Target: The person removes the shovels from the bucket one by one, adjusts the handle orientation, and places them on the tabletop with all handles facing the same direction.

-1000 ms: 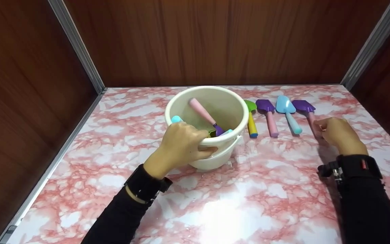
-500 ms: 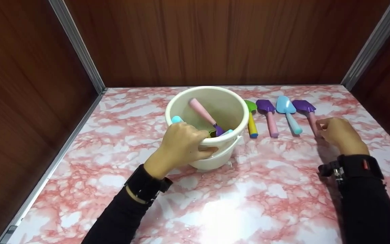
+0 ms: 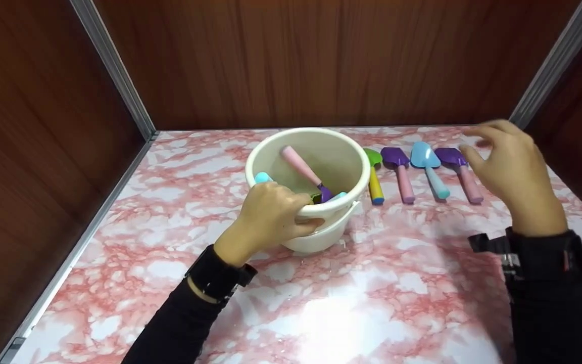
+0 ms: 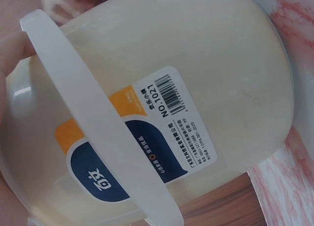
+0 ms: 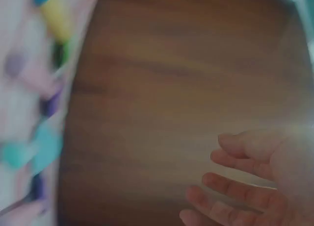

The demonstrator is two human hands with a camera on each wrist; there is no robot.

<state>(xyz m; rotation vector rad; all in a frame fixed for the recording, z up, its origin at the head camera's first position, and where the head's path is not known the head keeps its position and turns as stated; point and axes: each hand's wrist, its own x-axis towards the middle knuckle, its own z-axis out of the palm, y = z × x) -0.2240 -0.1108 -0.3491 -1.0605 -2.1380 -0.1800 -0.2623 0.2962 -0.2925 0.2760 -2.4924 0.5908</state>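
A cream bucket (image 3: 344, 156) stands on the table, and my left hand (image 3: 273, 212) grips its near rim, thumb outside. Inside lie a pink-handled purple shovel (image 3: 302, 166) and parts of others, partly hidden by the hand. The left wrist view shows the bucket's label (image 4: 191, 138) and white handle strap (image 4: 98, 108). To the right lie a green shovel with yellow handle (image 3: 376, 184), a purple one (image 3: 403, 177), a light blue one (image 3: 430, 164) and another purple shovel (image 3: 465, 177). My right hand (image 3: 516, 167) is raised beside that last one, fingers loosely spread, holding nothing.
The pink-and-white marbled table (image 3: 195, 303) is enclosed by brown wood-grain panels (image 3: 311, 60) at the back and both sides. Metal corner posts (image 3: 119, 71) meet the table at the back.
My right hand has left the handle of the rightmost purple shovel and risen up and away, its fingers parting. That shovel still lies on the table. My left hand and the bucket stay put.
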